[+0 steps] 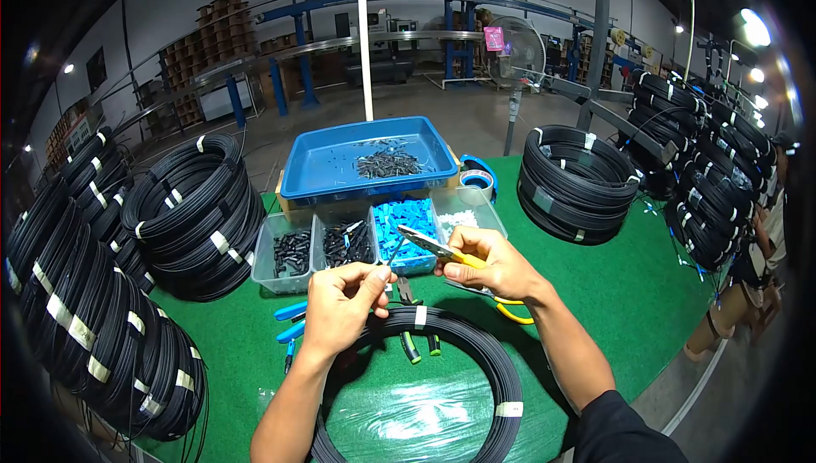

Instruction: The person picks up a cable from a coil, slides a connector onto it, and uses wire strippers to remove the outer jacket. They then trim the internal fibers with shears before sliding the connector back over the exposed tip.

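Observation:
My left hand (342, 306) pinches the end of a black cable (396, 249) between thumb and fingers, its tip pointing up. My right hand (501, 269) grips yellow-handled pliers (429, 245), whose jaws reach left to just beside the cable tip. Below both hands lies a coil of black cable (486, 348) bound with white tape. Behind the coil's upper edge are cutters with black-and-green handles (410, 346). To the left rests a blue-handled tool (291, 322), and yellow-handled scissors (515, 313) lie under my right wrist.
Clear bins hold black parts (292, 252), blue connectors (404, 225) and white pieces (459, 220). Behind them stands a blue tray (319, 181) with small black pieces. Cable coils (191, 216) flank the green table (629, 318), with another coil (578, 182) at right. A person (769, 233) is at far right.

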`<act>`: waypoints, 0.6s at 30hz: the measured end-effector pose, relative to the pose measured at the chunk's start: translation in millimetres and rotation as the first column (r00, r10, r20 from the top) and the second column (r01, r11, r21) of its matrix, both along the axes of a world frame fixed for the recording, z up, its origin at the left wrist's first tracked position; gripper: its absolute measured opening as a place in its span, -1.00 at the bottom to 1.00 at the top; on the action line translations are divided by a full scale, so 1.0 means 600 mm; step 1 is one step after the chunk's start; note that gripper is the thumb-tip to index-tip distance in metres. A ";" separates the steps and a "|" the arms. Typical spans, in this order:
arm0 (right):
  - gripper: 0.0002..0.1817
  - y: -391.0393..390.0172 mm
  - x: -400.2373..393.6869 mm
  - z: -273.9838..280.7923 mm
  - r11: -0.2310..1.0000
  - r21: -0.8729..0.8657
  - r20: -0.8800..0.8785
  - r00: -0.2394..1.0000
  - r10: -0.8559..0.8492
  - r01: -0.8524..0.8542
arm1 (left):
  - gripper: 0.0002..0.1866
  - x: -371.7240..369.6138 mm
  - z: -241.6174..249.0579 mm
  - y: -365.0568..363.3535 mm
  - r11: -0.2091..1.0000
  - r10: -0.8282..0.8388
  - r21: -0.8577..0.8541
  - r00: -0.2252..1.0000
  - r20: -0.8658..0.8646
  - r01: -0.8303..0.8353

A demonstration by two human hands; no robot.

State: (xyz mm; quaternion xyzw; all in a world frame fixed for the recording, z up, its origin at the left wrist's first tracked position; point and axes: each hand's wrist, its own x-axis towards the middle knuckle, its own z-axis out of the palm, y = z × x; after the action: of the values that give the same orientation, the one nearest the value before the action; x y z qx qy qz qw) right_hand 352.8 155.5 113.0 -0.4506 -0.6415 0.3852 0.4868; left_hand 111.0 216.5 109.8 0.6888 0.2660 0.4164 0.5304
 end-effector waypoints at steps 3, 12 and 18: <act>-0.67 -0.002 0.003 0.002 1.000 -0.012 -0.004 1.000 0.010 -0.010 | -0.73 0.001 -0.001 0.000 1.000 -0.002 0.002 1.000 -0.001 0.002; -0.72 -0.001 0.015 -0.001 0.998 -0.059 -0.043 0.998 0.034 -0.037 | -0.77 0.001 0.000 -0.005 1.000 -0.023 -0.002 1.000 0.013 0.023; -0.68 -0.003 0.016 0.002 0.997 0.064 -0.034 0.998 0.048 -0.046 | -0.76 0.005 0.000 -0.010 0.999 -0.038 0.008 0.999 0.027 0.038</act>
State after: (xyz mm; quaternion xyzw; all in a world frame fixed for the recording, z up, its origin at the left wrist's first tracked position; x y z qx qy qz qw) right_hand 362.2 154.0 114.0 -0.4130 -0.6550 0.3839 0.5030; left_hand 113.9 210.5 109.5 0.6899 0.2441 0.4168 0.5392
